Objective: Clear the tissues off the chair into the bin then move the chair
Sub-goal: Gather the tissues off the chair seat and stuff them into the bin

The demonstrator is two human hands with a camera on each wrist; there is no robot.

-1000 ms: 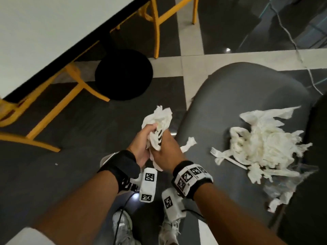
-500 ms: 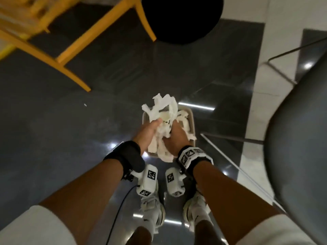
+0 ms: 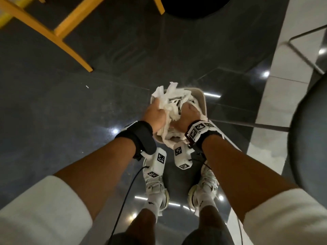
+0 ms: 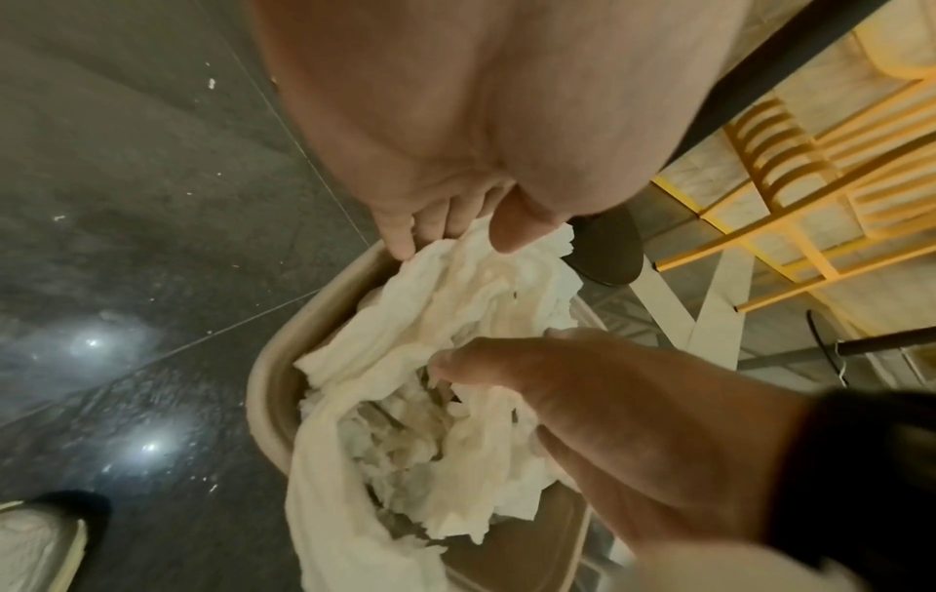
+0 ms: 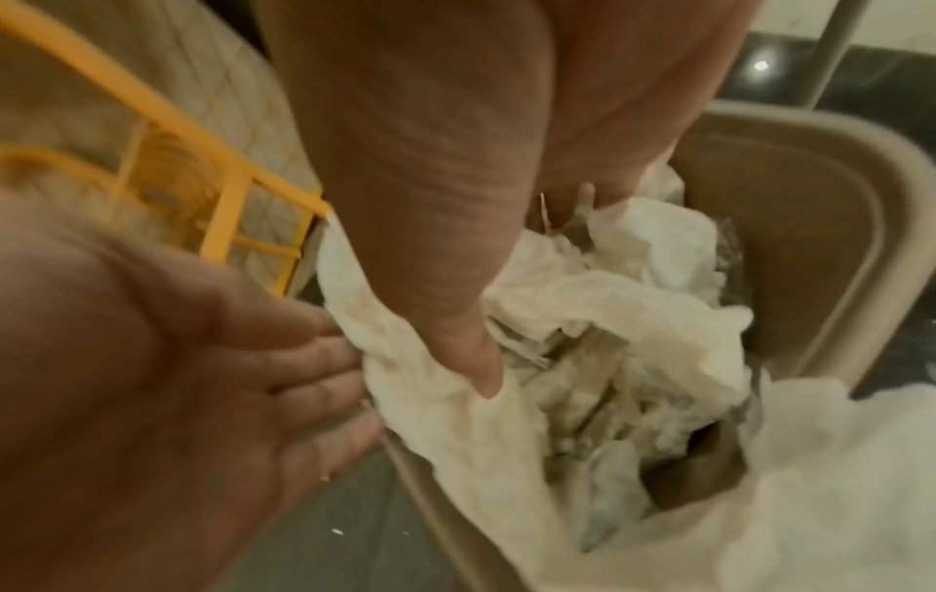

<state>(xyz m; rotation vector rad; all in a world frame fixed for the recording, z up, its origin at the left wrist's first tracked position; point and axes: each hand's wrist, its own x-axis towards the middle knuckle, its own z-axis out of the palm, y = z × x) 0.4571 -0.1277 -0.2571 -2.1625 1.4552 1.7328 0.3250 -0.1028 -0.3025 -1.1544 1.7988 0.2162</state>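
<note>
A beige bin [image 3: 200, 99] stands on the dark floor in front of my feet, stuffed with white tissues [image 3: 170, 105]. My two hands press a wad of tissues between them at the bin's mouth. My left hand [image 3: 155, 113] lies against the wad with straight fingers [image 5: 314, 360]. My right hand [image 3: 188, 112] is curled into the wad, its thumb [image 5: 476, 360] dug into the paper. The tissues [image 4: 456, 320] spill over the bin's rim [image 4: 268, 380]. The grey chair seat [image 3: 309, 138] shows only at the right edge; what lies on it is out of view.
Yellow wooden chair legs [image 3: 70, 50] stand at the upper left. A black round base [image 3: 194, 6] sits at the top. The grey chair's thin metal leg [image 3: 247, 124] runs along the floor right of the bin. My shoes [image 3: 155, 188] stand just behind the bin.
I have turned from the chair to the bin. Both hands carried the wad over and have now sunk lower into the bin's mouth.
</note>
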